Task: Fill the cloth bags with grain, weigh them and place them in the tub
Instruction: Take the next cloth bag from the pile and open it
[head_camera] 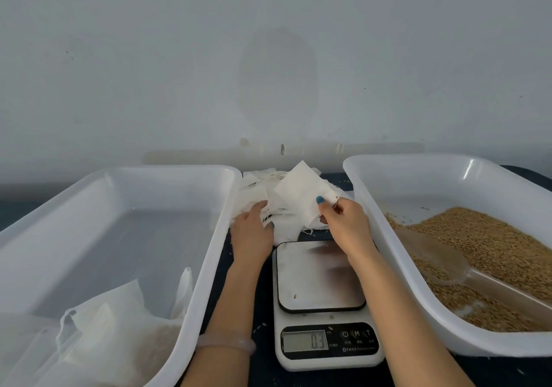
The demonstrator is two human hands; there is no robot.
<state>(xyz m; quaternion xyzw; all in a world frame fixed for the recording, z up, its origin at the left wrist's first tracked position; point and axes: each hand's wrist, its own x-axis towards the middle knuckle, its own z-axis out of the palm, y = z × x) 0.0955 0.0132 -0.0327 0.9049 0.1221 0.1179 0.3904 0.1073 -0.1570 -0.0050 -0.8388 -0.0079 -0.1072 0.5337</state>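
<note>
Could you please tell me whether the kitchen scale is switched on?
On: the white digital kitchen scale shows digits on its display, roughly 0.3.

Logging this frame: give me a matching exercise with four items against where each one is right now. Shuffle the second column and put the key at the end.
Things
1. scoop
2. filled cloth bags
3. empty cloth bag
4. scale

Places
A. between the left tub and the right tub
B. pinched in the right hand
C. lying on the grain in the right tub
D. in the near corner of the left tub

Pairs: 1-C, 2-D, 3-B, 4-A
</note>
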